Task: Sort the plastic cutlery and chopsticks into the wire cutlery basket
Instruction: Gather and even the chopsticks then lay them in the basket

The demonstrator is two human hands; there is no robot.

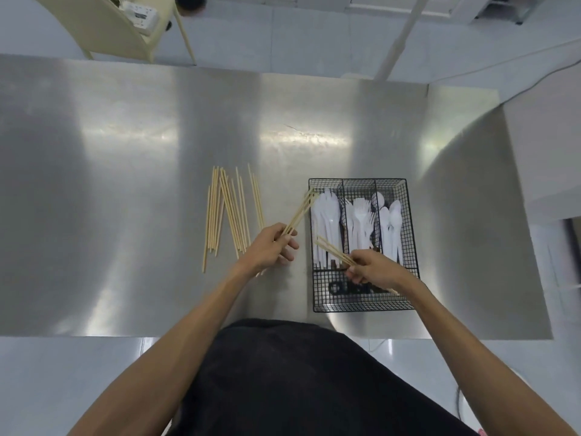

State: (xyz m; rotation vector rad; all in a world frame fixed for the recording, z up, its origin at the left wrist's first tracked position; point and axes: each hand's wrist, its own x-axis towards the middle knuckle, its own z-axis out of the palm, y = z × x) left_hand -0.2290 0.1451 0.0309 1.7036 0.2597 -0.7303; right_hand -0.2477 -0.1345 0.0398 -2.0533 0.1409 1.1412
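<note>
Left hand: fingers curled round thin pale wooden chopsticks, just beside black wire cutlery basket.
Right hand: fingers pinching a second bunch over its near end.
Doing it well: square the ends, then lay them flat, crosswise.

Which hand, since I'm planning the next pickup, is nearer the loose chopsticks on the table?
Left. The left hand sits just right of the loose chopsticks; the right hand is farther right, over the wire basket.
</note>
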